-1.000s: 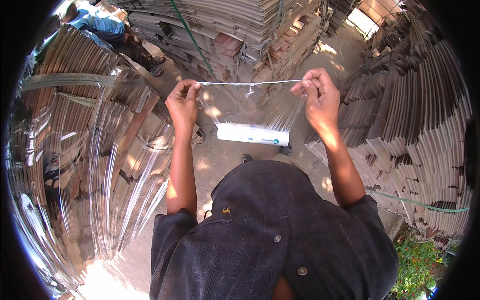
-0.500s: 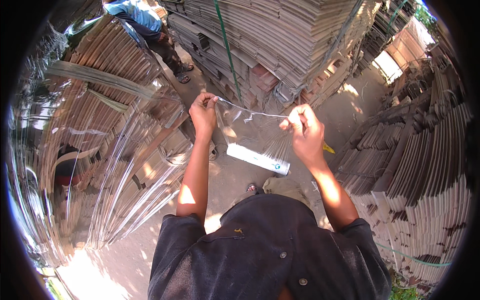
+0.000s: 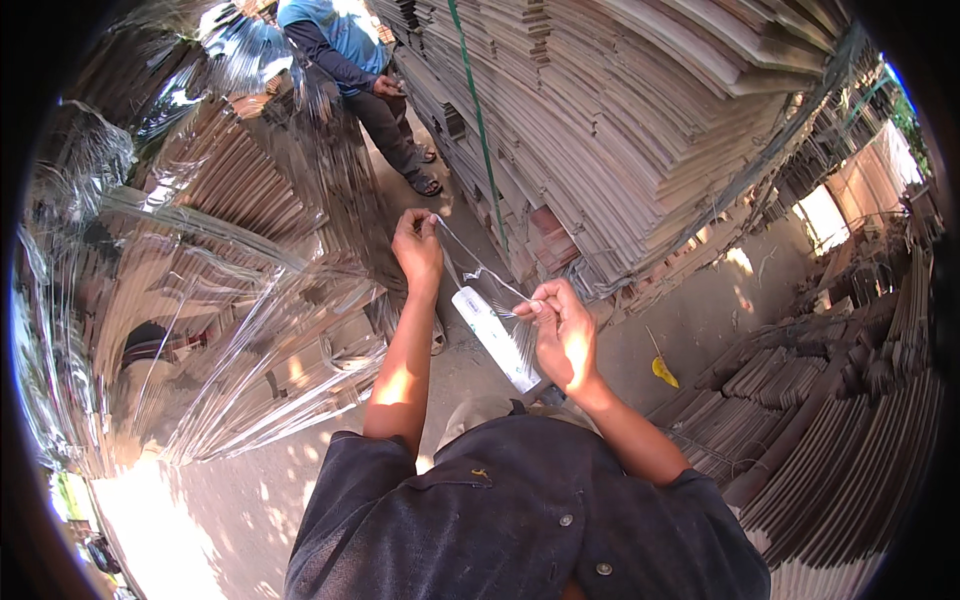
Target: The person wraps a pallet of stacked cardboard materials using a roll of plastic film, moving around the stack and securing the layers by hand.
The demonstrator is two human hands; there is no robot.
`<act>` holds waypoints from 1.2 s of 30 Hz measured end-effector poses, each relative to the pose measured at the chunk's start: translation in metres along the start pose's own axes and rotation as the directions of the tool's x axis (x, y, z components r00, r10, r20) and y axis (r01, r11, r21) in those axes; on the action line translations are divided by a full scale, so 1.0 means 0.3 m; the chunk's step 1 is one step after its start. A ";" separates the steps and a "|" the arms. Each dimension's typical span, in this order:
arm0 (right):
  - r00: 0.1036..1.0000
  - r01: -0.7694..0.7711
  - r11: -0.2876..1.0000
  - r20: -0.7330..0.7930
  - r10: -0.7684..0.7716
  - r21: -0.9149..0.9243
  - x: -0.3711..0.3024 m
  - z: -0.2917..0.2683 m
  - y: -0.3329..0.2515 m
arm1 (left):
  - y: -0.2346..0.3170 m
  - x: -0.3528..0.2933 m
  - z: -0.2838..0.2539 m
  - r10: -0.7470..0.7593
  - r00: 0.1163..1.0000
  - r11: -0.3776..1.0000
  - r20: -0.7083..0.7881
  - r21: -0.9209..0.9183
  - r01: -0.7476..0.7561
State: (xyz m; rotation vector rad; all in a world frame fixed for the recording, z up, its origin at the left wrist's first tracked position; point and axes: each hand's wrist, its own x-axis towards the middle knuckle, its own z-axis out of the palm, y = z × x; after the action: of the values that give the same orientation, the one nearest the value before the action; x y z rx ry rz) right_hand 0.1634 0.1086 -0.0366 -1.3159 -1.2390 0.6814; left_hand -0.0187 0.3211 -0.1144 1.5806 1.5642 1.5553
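Between my hands stretches the gathered edge of a clear plastic film [image 3: 484,270], twisted into a thin strand. My left hand [image 3: 418,245] pinches one end of it, and my right hand [image 3: 562,330] pinches the other, nearer to me. Below them hangs a white roll [image 3: 495,338] with small printed marks, tilted, its near end lower right. Sheer film runs from the roll up toward both hands. Whether the roll touches the ground cannot be told.
At left stands a stack of brown sheets wrapped in clear film [image 3: 230,350]. A tall stack of flat sheets [image 3: 610,130] with a green strap [image 3: 480,120] rises ahead; more bundles [image 3: 830,400] lie right. A person [image 3: 370,100] stands beyond. A yellow leaf [image 3: 663,372] lies on the floor.
My right hand has come inward and nearer to me, closer to my left. The roll has swung to a steeper slant. The view has turned, and the other person shows more fully.
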 end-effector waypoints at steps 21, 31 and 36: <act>0.996 0.085 0.996 -0.038 -0.084 0.041 0.480 0.250 -0.087 | -0.051 0.614 0.230 0.061 0.941 0.987 -0.334 -0.119 -0.106; 0.974 0.207 0.977 -0.103 -0.200 0.053 0.601 0.329 -0.136 | 0.191 0.807 0.186 0.167 0.879 0.961 -0.446 -0.127 -0.247; 0.970 0.228 0.972 -0.102 -0.221 0.058 0.594 0.325 -0.124 | 0.226 0.823 0.164 0.189 0.881 0.947 -0.434 -0.158 -0.281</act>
State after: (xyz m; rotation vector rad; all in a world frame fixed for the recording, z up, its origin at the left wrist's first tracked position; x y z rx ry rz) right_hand 0.1124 0.2974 0.0293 -1.1172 -1.2527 0.4907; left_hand -0.0129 0.5388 0.0293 1.4229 1.3691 2.2362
